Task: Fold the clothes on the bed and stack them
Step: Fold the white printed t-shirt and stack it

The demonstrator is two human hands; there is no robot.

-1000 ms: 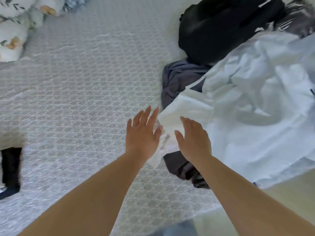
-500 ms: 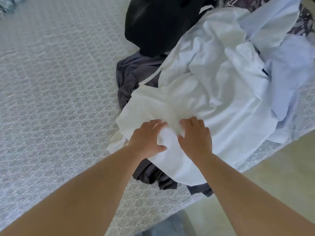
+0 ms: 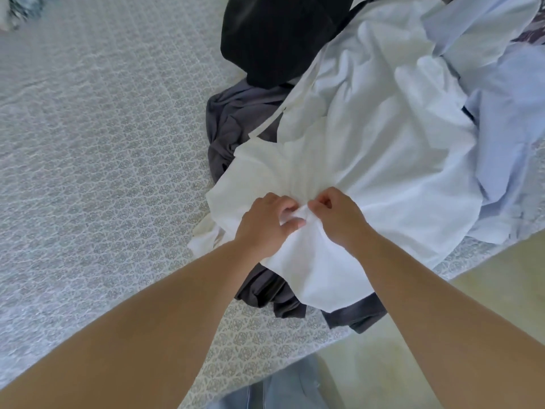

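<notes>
Left hand (image 3: 267, 222): a second ago it was flat and spread above the bedspread, short of the pile; half a second ago it had landed on the cloth; now its fingers and thumb are curled round a bunched fold of the white garment (image 3: 374, 160), gripping it.
Right hand (image 3: 339, 216): the same course, from open and reaching to closed on the same gather of white cloth, knuckles almost touching the left hand's.
White garment: it lies on top of the pile near the bed's (image 3: 103, 172) near edge, toward its right-hand side; creases now fan out from the two grips, which were not there when the hands were only resting on it.
Grey garment (image 3: 236, 125): under the white one, showing at its left side and again at the near edge of the bed, where a corner hangs toward the floor (image 3: 486, 305).
Pale blue garment (image 3: 507, 119): to the right of the white one, partly overlapped by it.
Black garment (image 3: 274, 36): at the far side of the pile.
Meaning for the task: the reach is over and the grasp is made; I judge the first piece is about to be pulled free of the heap. Nothing looks folded or stacked yet.
Risk: the cloth is gathered at one spot, so it will probably need regripping at its edges before spreading flat.
</notes>
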